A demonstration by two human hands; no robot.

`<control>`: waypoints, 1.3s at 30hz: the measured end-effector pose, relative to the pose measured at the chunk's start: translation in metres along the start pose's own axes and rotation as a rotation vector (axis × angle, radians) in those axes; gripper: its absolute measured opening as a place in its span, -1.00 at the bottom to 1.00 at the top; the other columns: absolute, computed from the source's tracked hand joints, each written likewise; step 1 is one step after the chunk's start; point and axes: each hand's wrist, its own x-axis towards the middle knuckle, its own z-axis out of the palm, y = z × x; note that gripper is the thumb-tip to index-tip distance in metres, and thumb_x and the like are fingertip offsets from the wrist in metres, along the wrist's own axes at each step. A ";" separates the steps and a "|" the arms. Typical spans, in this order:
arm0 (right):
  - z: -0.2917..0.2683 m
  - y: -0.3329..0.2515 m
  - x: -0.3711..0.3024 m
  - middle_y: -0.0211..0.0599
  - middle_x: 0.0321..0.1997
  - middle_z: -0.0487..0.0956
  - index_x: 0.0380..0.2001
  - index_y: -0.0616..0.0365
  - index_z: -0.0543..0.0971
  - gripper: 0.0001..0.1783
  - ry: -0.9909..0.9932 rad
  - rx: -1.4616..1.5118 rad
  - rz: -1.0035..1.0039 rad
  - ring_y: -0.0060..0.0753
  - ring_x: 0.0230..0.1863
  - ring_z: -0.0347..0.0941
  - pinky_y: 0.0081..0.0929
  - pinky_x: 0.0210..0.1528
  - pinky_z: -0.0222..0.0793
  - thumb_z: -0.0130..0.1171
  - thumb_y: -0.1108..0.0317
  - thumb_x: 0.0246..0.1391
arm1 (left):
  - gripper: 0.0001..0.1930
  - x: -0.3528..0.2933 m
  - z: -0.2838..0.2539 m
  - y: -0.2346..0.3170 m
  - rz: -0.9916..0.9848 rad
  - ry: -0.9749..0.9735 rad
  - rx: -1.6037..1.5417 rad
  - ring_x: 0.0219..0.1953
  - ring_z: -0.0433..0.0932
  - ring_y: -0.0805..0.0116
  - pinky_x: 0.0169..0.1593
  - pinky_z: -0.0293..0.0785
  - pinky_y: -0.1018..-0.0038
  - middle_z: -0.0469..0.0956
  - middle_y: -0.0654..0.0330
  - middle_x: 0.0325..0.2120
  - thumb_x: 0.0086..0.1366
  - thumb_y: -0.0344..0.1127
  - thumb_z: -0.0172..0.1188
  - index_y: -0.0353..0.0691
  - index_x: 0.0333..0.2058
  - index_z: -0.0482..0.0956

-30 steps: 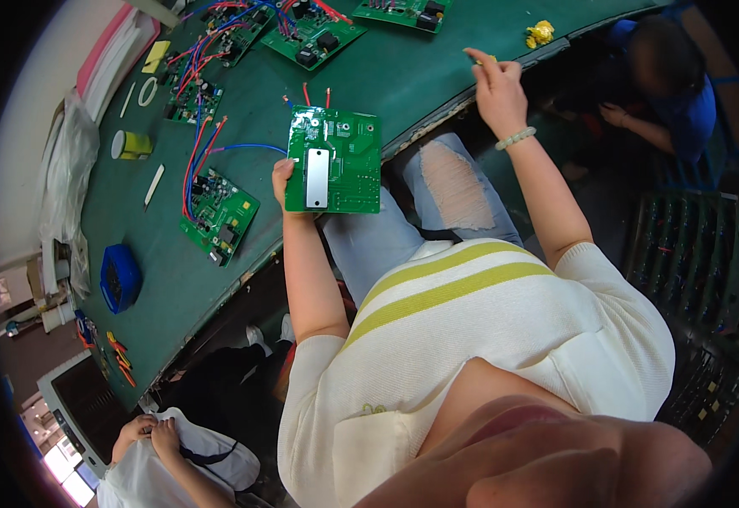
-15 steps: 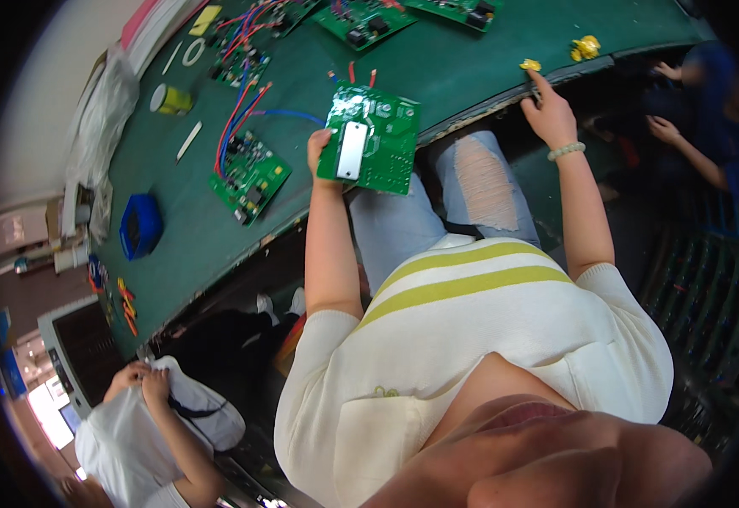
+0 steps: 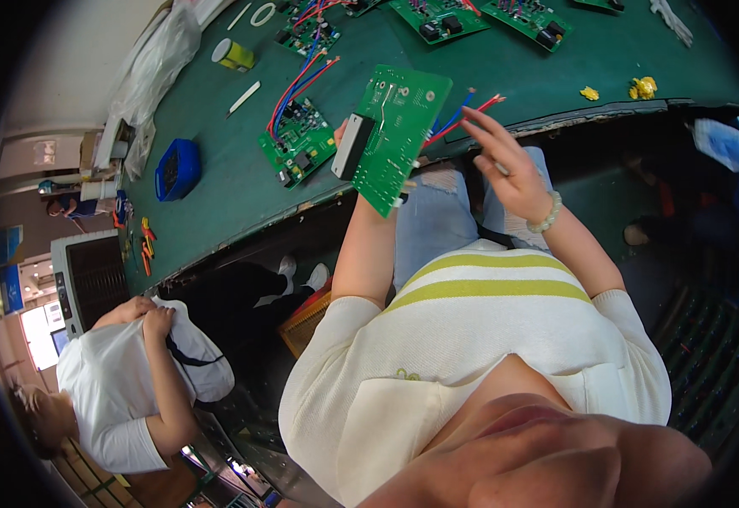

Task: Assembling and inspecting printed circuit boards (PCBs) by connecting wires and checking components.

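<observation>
In the head view, the circuit board (image 3: 403,127) is held up, tilted, above the near edge of the green counter (image 3: 547,85). The left hand (image 3: 341,133) grasps it from behind at the board's left edge, though most of its fingers are hidden. The right hand (image 3: 513,172) is just right of the board, fingers spread and nothing seen in its grip; whether a fingertip touches the leads, I cannot tell.

As for what is done, a pale metal bar (image 3: 352,146) sits on the board's visible face, and red leads (image 3: 446,131) and blue leads (image 3: 461,108) come out past its right edge, so fitting looks well advanced. Left of the held board, a wired board (image 3: 296,146) lies on the counter, and beyond it are more wired boards (image 3: 440,24), seemingly at a similar stage.

As for what is left, the held board is not yet set down and its lead ends look loose. Its far face is hidden, so the joints there cannot be judged. Two yellow lumps (image 3: 643,88) lie to its right, apart from both hands
</observation>
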 end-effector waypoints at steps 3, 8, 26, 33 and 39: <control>0.017 -0.004 0.006 -0.19 0.28 0.24 0.16 0.15 0.31 -0.37 -0.126 -0.121 -0.007 -0.08 0.06 0.41 -0.35 -0.02 0.40 0.07 0.62 -0.07 | -0.70 0.008 -0.013 -0.007 -0.115 -0.401 -0.577 -0.89 0.08 0.54 -0.56 0.08 0.58 0.18 0.39 -0.86 0.21 -0.29 -0.05 -0.09 -0.71 0.24; 0.027 0.003 0.012 -0.33 0.00 0.43 0.04 0.09 0.39 -0.40 -0.081 -0.385 -0.030 -0.12 -0.18 0.49 -0.30 -0.31 0.45 0.15 0.57 -0.19 | -0.66 -0.001 0.002 -0.009 -0.224 -0.384 -0.751 -0.88 0.13 0.51 -0.55 0.15 0.61 0.16 0.37 -0.86 0.18 -0.29 -0.07 -0.10 -0.76 0.16; 0.004 0.011 -0.007 -0.44 -0.26 0.51 -0.26 0.04 0.50 -0.78 0.226 -0.689 -0.333 -0.45 -0.56 0.44 -0.56 -0.52 0.36 0.12 0.39 -0.07 | -0.71 -0.018 0.025 -0.026 -0.242 -0.530 -0.725 -0.89 0.09 0.50 -0.67 0.09 0.55 0.14 0.31 -0.90 0.09 -0.39 0.00 -0.11 -0.80 0.32; -0.004 0.010 -0.003 -0.46 -0.27 0.50 -0.26 0.01 0.51 -0.74 0.247 -0.739 -0.357 -0.49 -0.56 0.44 -0.57 -0.51 0.36 0.14 0.36 -0.13 | -0.76 -0.015 0.023 -0.031 -0.222 -0.404 -0.706 -0.87 0.08 0.49 -0.58 0.13 0.55 0.13 0.32 -0.87 0.11 -0.39 -0.02 -0.13 -0.73 0.34; -0.021 0.014 0.009 -0.41 -0.35 0.51 -0.30 0.04 0.54 -0.71 0.357 -0.718 -0.224 -0.40 -0.56 0.47 -0.48 -0.53 0.39 0.12 0.52 -0.20 | -0.79 -0.006 0.020 -0.040 -0.217 -0.332 -0.519 -0.46 0.46 0.36 -0.03 0.29 0.34 0.44 0.18 -0.53 0.23 -0.24 -0.04 -0.27 -0.43 0.42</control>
